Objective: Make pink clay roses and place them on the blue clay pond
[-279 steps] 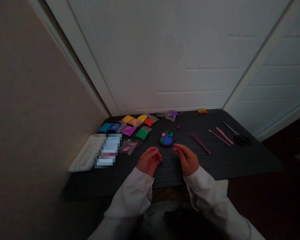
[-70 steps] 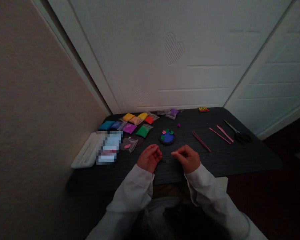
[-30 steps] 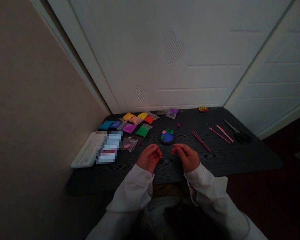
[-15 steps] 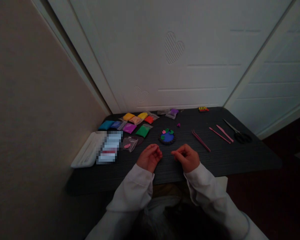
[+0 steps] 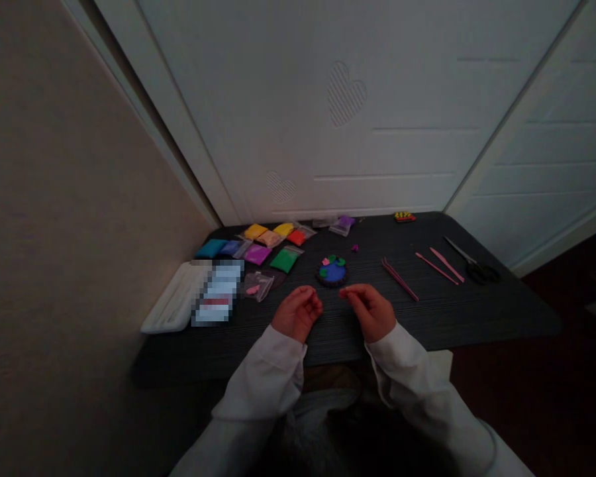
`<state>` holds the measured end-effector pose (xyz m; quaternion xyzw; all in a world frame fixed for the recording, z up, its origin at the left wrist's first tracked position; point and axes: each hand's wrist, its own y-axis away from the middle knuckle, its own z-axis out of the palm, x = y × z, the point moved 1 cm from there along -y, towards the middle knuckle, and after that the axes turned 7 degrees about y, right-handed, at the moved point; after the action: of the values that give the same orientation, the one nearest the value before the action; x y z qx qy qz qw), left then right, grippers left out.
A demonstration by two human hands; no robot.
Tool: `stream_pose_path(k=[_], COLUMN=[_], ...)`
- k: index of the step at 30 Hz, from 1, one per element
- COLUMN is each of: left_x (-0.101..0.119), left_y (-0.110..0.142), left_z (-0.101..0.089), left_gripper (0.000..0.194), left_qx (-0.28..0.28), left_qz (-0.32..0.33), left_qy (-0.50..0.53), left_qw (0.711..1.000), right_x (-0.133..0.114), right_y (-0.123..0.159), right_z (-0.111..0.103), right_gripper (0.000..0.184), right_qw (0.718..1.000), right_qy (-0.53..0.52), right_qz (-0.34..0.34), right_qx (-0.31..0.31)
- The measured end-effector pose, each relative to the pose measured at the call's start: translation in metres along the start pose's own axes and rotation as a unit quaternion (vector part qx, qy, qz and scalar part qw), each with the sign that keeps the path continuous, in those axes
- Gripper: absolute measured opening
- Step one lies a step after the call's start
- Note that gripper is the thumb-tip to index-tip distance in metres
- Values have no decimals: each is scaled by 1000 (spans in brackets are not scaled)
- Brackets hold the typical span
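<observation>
My left hand (image 5: 298, 313) is curled, thumb against the bent fingers. Whether a small thing sits in it cannot be made out. My right hand (image 5: 370, 311) pinches thumb and forefinger together; anything between the tips is too small to name. Just beyond both hands lies a round clay pond (image 5: 334, 272), blue inside a dark rim, with green leaves and a pink clay flower (image 5: 326, 262) along its far and left sides. Behind it to the right rests a small purple clay lump (image 5: 355, 248).
Bags of coloured clay, including a green bag (image 5: 287, 259) and a pink-clay bag (image 5: 258, 286), lie left. A white tray (image 5: 173, 298) stands at the left edge. Rightward are tweezers (image 5: 400, 279), pink modelling tools (image 5: 437, 268) and scissors (image 5: 471, 264). A white wall panel (image 5: 288, 99) rises behind the table.
My right hand has shifted slightly away from me, its pinched fingertips a little higher toward the pond. The left hand has hardly moved.
</observation>
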<state>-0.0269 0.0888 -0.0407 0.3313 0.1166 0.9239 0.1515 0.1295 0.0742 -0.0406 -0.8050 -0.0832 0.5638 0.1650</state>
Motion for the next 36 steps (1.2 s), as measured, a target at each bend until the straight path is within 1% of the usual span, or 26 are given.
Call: stream_pose_path(k=[6, 9, 15, 21, 28, 32, 36], left_x=[1, 1, 0, 0, 0, 0, 0], left_y=[0, 0, 0, 1, 0, 0, 1], left_z=[0, 0, 0, 0, 0, 0, 0], left_gripper=[5, 5, 5, 5, 5, 6, 6], left_qx=[1, 3, 3, 5, 5, 7, 3], left_qz=[0, 0, 4, 5, 4, 4, 4], left_qy=[0, 1, 3, 1, 2, 2, 1], left_qw=[1000, 1000, 1000, 1000, 1000, 1000, 1000], right_x=[4, 0, -5, 1, -2, -2, -2], right_y=[1, 0, -3, -2, -4, -4, -4], right_z=[-1, -5, -10, -7, -8, -8, -7], right_gripper=[13, 11, 17, 17, 19, 20, 16], right_qw=[999, 998, 993, 992, 989, 989, 990], right_qy=[28, 55, 76, 80, 90, 86, 74], right_qz=[-12, -37, -86, -87, -112, -116, -112], right_qx=[26, 26, 30, 32, 35, 38, 41])
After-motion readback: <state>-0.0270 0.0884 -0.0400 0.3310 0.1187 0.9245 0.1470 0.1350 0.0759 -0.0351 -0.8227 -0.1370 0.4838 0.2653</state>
